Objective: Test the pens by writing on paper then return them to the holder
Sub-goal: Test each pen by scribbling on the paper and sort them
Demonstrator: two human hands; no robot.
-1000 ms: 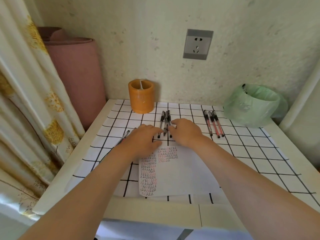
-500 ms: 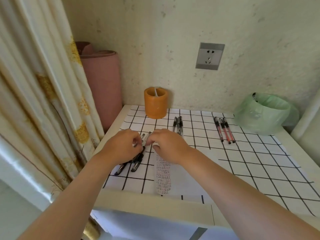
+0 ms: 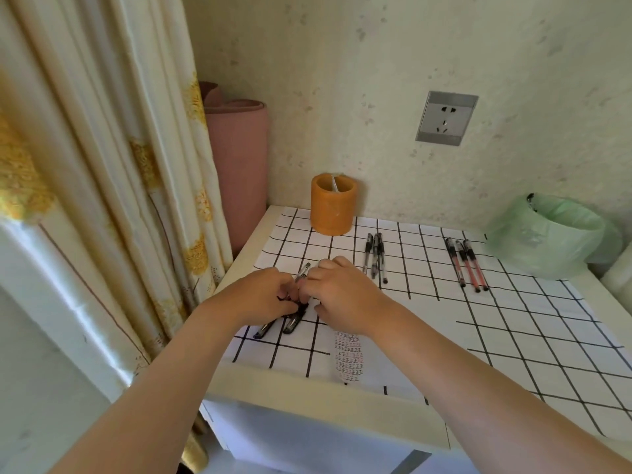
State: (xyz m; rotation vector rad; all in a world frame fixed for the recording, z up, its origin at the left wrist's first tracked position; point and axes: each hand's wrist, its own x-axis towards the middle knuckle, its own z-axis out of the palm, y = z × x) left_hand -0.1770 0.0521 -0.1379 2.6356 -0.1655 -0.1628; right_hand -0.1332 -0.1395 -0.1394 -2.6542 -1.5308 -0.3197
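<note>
An orange cylindrical holder stands at the back of the table near the wall. Several dark pens lie in a bunch at the table's left side. My left hand and my right hand meet over this bunch, fingers closed around the pens; one pen tip sticks out between them. A white sheet with rows of writing lies under my right wrist. Three black pens lie in the middle and three red pens further right.
A checked cloth covers the table. A bin lined with a green bag sits at the back right. A pink roll and a curtain stand left of the table. A wall socket is above.
Both hands moved left from the middle black pens to the bunch of pens at the left side and closed on them. The camera turned left.
</note>
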